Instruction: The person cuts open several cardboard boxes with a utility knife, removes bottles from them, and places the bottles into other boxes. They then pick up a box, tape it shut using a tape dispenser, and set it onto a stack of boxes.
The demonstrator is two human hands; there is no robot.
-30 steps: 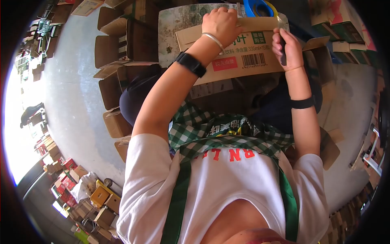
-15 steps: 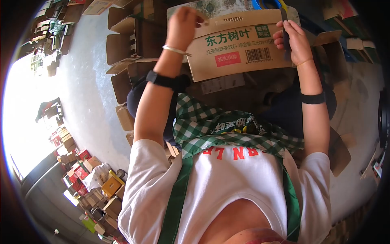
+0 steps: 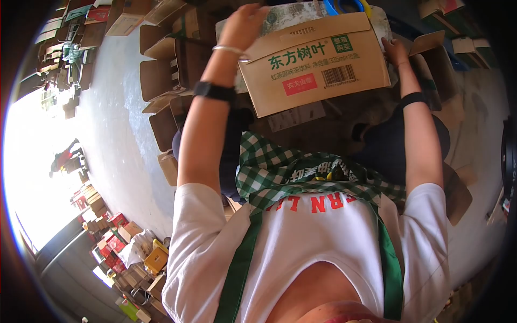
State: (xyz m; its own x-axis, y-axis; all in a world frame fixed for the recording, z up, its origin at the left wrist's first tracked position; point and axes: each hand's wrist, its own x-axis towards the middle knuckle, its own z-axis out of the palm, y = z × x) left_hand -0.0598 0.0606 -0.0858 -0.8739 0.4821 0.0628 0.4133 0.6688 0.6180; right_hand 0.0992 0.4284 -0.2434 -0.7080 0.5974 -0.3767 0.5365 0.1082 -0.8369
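Note:
A flat brown cardboard box (image 3: pixel 301 67) with green Chinese lettering, a red label and a barcode lies tilted in front of me. My left hand (image 3: pixel 243 26) is over its upper left corner. Its fingers are smeared by motion, so what they hold cannot be made out. My right hand (image 3: pixel 396 52) grips the box's right edge, its thumb up at the upper right corner. A blue ring (image 3: pixel 344 7) and a yellow curved piece (image 3: pixel 368 8) lie just beyond the box's top edge, on a worn, mottled surface (image 3: pixel 291 13).
Open cardboard boxes (image 3: pixel 161 75) stand in a row at my left. More open boxes (image 3: pixel 431 48) are on the right. A pile of boxes and bags (image 3: pixel 134 247) is by the wall at lower left. Grey floor (image 3: pixel 118 118) stretches between.
My right hand has moved from the box's face to its right edge. A dark strip seen by it is out of sight. My left hand rose slightly; the box tilted a little.

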